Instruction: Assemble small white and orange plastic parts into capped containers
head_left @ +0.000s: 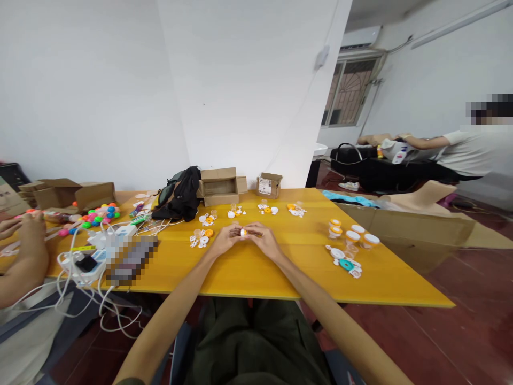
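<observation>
Lap (248, 342), hands (226, 239) (262, 240), yellow table (280, 275), white wall (100, 80)

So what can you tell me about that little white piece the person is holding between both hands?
The little piece is tiny, white with a touch of orange, and looks like plastic. It is pinched between the fingertips of the left hand and the right hand, which meet over the middle of the yellow table. The fingers hide most of it, so its shape and parts cannot be made out, nor whether it touches the tabletop.
</observation>
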Available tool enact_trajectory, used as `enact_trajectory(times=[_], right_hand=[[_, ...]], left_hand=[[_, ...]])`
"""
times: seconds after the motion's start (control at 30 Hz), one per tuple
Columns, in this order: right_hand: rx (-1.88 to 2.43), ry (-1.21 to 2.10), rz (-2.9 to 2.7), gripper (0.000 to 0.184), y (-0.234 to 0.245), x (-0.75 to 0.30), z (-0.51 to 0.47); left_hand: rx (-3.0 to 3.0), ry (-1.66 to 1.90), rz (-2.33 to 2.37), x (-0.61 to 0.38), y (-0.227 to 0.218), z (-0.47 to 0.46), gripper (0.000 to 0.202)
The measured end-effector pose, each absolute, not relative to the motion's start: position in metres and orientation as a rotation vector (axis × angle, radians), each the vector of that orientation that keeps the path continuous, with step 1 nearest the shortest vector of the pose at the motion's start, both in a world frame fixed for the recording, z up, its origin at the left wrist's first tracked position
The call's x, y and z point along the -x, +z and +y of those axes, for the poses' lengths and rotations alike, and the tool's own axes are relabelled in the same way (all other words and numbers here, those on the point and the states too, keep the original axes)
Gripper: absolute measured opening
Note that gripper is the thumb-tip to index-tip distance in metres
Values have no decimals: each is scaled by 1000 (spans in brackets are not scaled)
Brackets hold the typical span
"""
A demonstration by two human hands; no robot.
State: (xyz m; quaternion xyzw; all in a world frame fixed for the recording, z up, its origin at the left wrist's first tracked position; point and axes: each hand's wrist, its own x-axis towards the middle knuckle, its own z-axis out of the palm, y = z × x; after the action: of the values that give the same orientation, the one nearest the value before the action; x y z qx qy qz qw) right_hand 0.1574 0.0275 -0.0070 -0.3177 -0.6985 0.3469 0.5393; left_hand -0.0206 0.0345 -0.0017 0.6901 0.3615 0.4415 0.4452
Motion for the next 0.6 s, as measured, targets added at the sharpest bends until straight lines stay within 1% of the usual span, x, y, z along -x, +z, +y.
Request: enact_trajectory(times=[0.17, 0.23, 0.37, 0.6], right_hand=[[879, 978, -1529, 24, -8, -155, 30], [915, 1008, -1511, 24, -9, -154, 31], [870, 1004, -1546, 21, -9, -155, 30], [776, 966, -1575, 27, -10, -157, 31]], left_hand=[[-1800, 1109, 881, 20, 0, 32, 24], [-1835, 1127, 881, 20, 0, 32, 24], [-1885, 1128, 903, 21, 0, 33, 23], [-1917, 1127, 904, 20, 1, 30, 20]])
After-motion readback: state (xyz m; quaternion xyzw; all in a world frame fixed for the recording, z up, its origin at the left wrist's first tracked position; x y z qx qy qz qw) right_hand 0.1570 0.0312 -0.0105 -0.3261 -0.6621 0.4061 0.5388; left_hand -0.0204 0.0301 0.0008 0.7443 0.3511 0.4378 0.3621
